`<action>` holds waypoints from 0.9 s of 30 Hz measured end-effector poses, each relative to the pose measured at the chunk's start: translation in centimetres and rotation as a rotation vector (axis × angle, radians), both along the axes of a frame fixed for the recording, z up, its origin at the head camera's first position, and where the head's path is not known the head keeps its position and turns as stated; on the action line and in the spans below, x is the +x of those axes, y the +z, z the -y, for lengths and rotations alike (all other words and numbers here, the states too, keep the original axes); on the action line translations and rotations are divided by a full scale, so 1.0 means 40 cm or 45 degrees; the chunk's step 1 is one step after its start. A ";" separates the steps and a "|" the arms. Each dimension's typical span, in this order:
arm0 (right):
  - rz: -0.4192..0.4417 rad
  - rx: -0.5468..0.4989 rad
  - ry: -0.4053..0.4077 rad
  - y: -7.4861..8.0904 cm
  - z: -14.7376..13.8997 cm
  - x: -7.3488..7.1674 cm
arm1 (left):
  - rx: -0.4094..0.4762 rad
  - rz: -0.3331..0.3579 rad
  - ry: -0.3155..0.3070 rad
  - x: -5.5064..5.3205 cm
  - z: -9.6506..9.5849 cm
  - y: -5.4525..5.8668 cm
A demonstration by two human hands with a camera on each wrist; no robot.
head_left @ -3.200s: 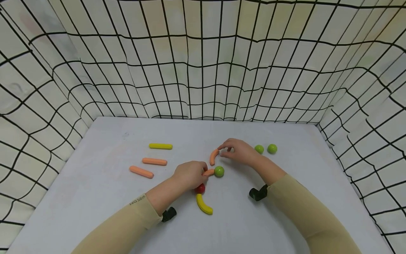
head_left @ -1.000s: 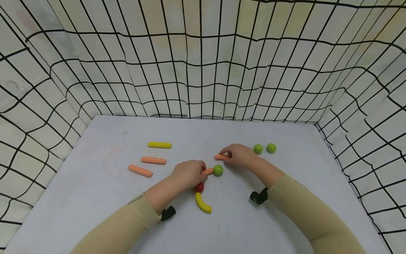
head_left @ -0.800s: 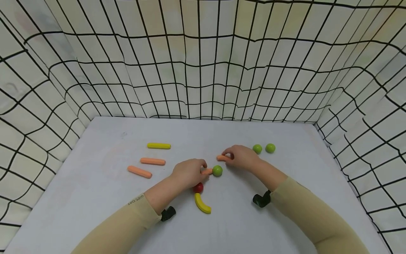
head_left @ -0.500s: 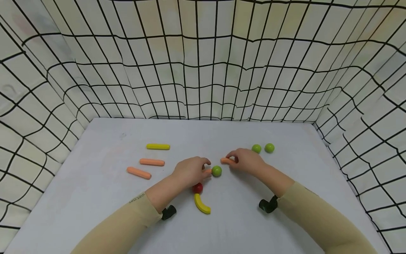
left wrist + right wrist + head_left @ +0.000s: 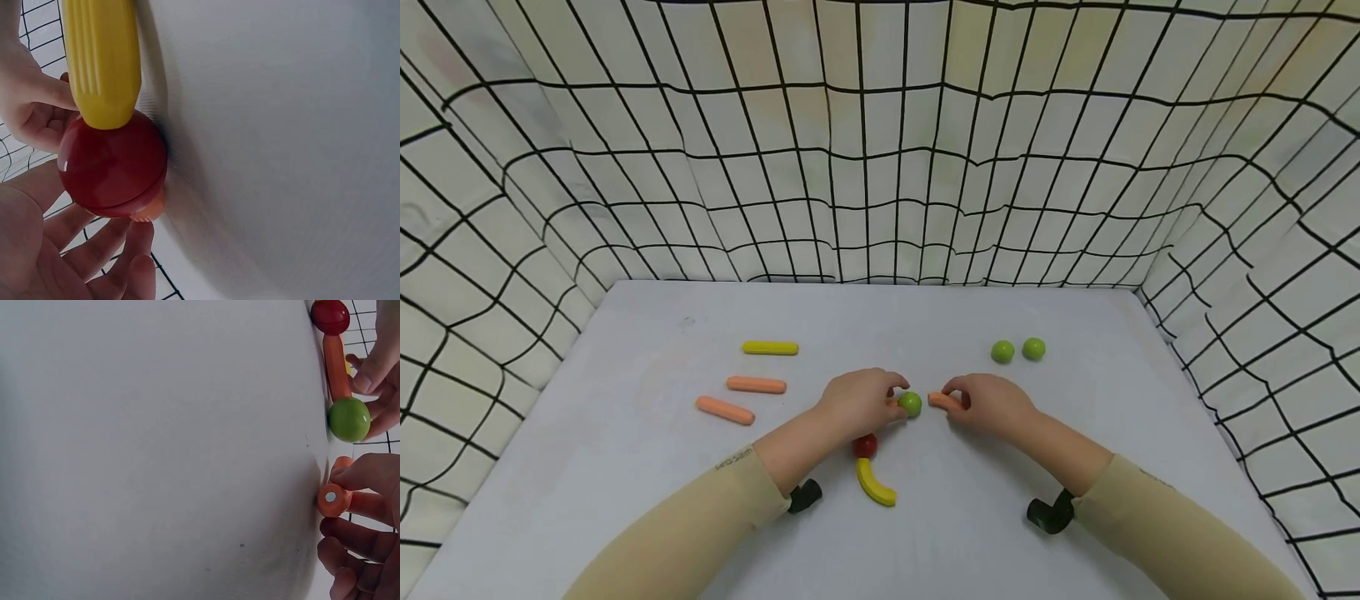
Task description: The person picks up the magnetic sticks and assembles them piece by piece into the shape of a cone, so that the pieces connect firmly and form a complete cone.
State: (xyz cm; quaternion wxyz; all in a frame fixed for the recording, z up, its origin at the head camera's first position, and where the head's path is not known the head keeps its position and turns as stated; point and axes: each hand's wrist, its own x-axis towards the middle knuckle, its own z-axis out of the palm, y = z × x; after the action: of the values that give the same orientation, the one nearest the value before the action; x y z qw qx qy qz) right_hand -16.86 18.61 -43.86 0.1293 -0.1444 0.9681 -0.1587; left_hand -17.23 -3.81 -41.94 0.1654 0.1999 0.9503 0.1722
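In the head view a toy chain runs over the table: a curved yellow magnetic stick [image 5: 876,483], a red ball [image 5: 865,446], an orange stick [image 5: 337,367] and a green ball [image 5: 910,405]. My left hand [image 5: 859,404] is at the chain's far end, index finger and thumb spread on either side of the green ball; whether they touch it is unclear. My right hand [image 5: 996,403] pinches a curved orange magnetic stick [image 5: 943,401] between thumb and fingers. A pale round disc shows in its end in the right wrist view. A small gap separates this stick from the green ball.
A straight yellow stick [image 5: 771,347] and two straight orange sticks, one upper [image 5: 756,385] and one lower [image 5: 725,410], lie at left. Two green balls [image 5: 1003,352] lie at back right. Black netting [image 5: 865,154] hangs before white walls around the table [image 5: 647,333].
My right hand took hold of the curved orange stick, turned it and brought it nearer to the green ball. My left fingers loosened from the chain's orange stick and slid right to the ball.
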 end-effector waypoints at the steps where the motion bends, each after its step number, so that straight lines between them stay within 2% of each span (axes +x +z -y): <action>1: 0.000 -0.006 0.000 0.000 0.001 0.004 | -0.001 0.001 -0.005 -0.001 -0.001 0.002; 8: 0.005 -0.020 -0.013 0.000 0.013 0.016 | -0.026 0.007 -0.030 -0.008 -0.008 0.000; 15: 0.037 -0.047 -0.031 0.005 0.028 0.020 | -0.043 -0.030 -0.058 -0.011 -0.010 -0.003; 27: 0.038 -0.049 -0.037 -0.002 0.025 0.019 | -0.024 -0.030 -0.063 -0.012 -0.015 -0.001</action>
State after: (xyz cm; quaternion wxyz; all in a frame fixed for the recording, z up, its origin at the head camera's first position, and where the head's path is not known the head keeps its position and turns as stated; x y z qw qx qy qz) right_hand -16.12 17.63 -43.94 0.1386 -0.1306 0.9648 -0.1815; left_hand -17.71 -3.23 -41.97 0.1605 0.2237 0.9485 0.1566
